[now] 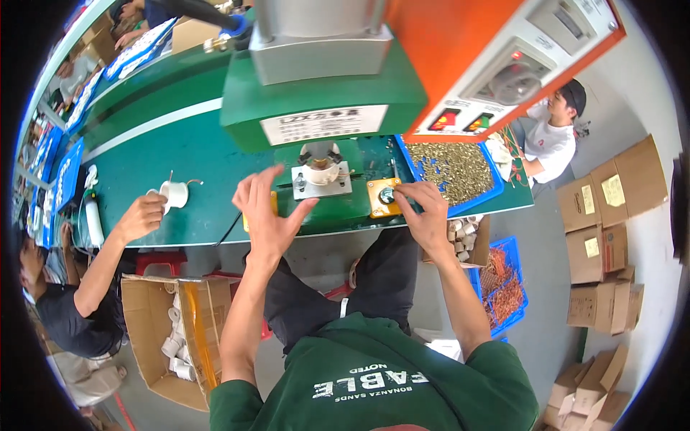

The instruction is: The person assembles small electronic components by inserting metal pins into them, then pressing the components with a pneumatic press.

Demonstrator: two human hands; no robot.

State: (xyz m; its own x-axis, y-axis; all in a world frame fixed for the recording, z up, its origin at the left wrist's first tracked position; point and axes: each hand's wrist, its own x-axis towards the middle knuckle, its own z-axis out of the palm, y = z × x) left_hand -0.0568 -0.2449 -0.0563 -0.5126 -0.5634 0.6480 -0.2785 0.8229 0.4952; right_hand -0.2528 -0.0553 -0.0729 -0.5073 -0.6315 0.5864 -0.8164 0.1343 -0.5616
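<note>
My left hand [262, 219] is open, thumb and fingers spread, over a yellow button box [251, 215] that it partly hides. With the fingertips of my right hand [425, 215] I touch or nearly touch the dark round button [387, 195] on another yellow box [376, 209]; that hand grips nothing. Between my hands a white cylindrical part [320, 173] with thin wires sits in a metal fixture [325, 189]. Right above it is the green press head [323, 100], whose tool reaches down to the part.
A blue tray [494, 188] of small brass-coloured pieces lies right of the press, beside an orange control box [460, 65]. At left, a co-worker's hand [144, 215] is at a white wired part [175, 194]. Below are a carton [162, 352] of white parts and blue crates [519, 287].
</note>
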